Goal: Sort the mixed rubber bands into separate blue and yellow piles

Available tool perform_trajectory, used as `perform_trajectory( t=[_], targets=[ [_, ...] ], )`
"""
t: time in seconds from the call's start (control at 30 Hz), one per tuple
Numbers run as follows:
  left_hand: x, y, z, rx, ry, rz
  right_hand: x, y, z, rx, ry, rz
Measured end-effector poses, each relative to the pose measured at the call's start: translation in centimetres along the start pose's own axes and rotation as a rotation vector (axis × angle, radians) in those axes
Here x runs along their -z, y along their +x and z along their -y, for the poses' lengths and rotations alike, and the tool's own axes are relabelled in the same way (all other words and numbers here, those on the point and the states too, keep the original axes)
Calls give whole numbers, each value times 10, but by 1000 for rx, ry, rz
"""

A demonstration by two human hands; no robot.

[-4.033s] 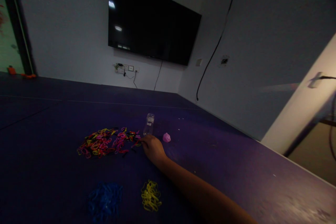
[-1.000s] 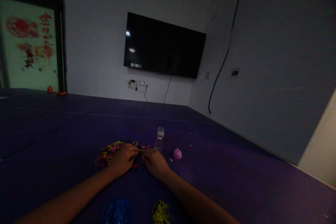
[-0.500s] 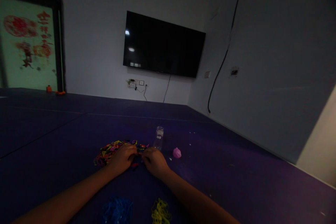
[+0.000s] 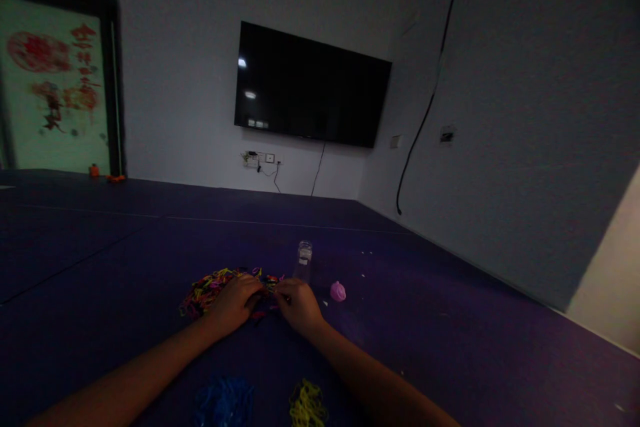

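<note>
A heap of small multicoloured rubber bands [image 4: 205,292] lies on the purple surface. My left hand [image 4: 236,301] rests over its right side, fingers curled together at the bands. Just across a narrow gap, my right hand [image 4: 301,308] pinches with thumb and forefinger. Thin strands show between the fingertips of both hands, too small and dark to tell one band from another. A clear plastic bottle [image 4: 305,255] stands right behind my right hand, its lower part partly covered. To the right of that hand sits a pink knotted or swirled piece [image 4: 338,291].
Nearer me lie a blue bundle of bands [image 4: 225,401] and a yellow bundle [image 4: 307,404], close to my forearms. White scraps [image 4: 363,275] dot the purple surface [image 4: 425,333] at right. A television [image 4: 313,87] and a hanging black cable [image 4: 425,113] are on the walls.
My right hand has shifted slightly, its fingers lifting and pinching a little higher. The left hand has barely moved toward the right. Bottle and bundles stay in place.
</note>
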State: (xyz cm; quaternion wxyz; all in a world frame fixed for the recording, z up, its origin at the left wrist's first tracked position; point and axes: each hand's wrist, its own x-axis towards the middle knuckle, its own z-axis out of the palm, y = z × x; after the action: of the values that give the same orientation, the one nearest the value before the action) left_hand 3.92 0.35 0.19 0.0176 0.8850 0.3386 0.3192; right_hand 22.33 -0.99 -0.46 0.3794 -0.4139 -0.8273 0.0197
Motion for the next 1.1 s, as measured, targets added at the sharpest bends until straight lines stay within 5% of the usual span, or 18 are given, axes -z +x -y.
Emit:
perform_trajectory(
  t=[0.47, 0.83, 1.1],
  targets=[
    [2, -2, -5, 57, -27, -45, -5, -1, -4, -48, 77, -112],
    [2, -2, -1, 18, 30, -116, -1, -1, 0, -87, 33, -83],
    [-1, 0, 5, -16, 129, -16, -4, 0, -3, -46, 50, -99]
  ],
)
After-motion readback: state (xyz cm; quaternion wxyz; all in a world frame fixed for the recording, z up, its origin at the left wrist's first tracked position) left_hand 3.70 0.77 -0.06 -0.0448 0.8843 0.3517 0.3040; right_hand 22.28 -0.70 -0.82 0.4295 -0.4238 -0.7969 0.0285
